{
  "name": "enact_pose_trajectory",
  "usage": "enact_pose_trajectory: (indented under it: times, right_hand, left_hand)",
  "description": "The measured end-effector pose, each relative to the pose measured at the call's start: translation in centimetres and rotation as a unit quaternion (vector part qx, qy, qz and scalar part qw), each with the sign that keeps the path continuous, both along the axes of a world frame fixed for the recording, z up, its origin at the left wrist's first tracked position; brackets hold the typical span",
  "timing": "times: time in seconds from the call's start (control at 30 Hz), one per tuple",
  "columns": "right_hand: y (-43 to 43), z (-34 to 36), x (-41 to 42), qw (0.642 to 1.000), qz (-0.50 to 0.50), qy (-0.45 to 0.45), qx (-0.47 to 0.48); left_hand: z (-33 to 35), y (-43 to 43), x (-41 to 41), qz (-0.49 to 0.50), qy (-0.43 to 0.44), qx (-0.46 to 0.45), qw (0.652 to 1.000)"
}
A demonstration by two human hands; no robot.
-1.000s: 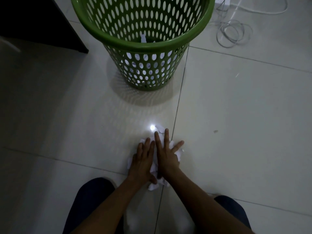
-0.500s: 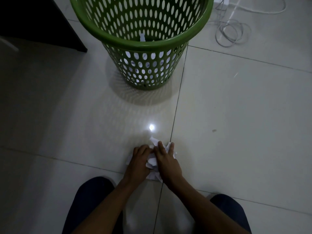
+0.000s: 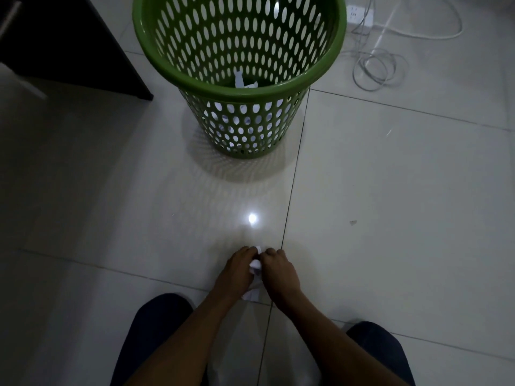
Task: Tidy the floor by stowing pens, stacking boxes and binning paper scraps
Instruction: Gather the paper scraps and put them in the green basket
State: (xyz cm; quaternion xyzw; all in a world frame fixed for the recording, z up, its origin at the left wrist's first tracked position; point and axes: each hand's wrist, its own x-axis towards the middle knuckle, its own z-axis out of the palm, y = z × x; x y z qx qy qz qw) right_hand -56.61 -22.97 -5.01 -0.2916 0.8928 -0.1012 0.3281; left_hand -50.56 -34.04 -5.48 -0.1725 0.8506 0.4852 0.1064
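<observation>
Head view shows me my left hand (image 3: 237,270) and right hand (image 3: 280,270) clenched around white paper scraps (image 3: 255,267) near the green bin (image 3: 328,65).

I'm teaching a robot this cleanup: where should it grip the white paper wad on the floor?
Grip the paper scraps at the crumpled middle, squeezing inward from both sides as the left hand and right hand do. A loose tail trails toward the knees, so a scoop from that near side probably gathers it before lifting to the green basket.

white paper scraps (image 3: 255,267), seemingly crumpled
</observation>
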Motion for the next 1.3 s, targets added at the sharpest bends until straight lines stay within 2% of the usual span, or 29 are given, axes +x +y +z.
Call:
enact_pose_trajectory:
  times: [0.13,0.27,0.4,0.6,0.83,1.0,1.13,1.3]
  right_hand:
    - [0.0,2.0,-1.6,0.998,-0.023,-0.042,-0.03]
    - [0.1,5.6,-3.1,0.995,-0.004,-0.028,-0.093]
    - [-0.2,8.6,-4.4,0.998,0.034,-0.023,-0.041]
    - [-1.3,13.2,-5.1,0.993,-0.02,0.043,-0.11]
    - [-1.5,20.9,-6.4,0.968,0.034,0.138,-0.204]
    - [-2.8,25.6,-9.1,0.943,0.084,0.243,-0.211]
    - [-5.6,28.8,-13.0,0.934,0.042,0.224,-0.274]
    - [-10.1,29.7,-18.8,0.923,0.064,0.269,-0.269]
  left_hand:
    - [1.1,-0.3,-0.6,0.002,-0.01,0.027,1.0]
    - [3.4,-0.4,-1.8,-0.003,-0.007,0.034,0.999]
    - [6.8,-0.8,-3.3,-0.026,0.008,-0.015,1.0]
    - [13.2,-1.9,-5.5,-0.069,-0.004,-0.088,0.994]
    - [19.6,-2.7,-6.7,-0.043,0.06,-0.163,0.984]
    - [24.0,-4.8,-9.4,-0.057,0.168,-0.194,0.965]
    - [27.9,-7.9,-13.0,-0.055,0.225,-0.21,0.95]
    - [29.9,-12.4,-18.3,-0.065,0.249,-0.246,0.935]
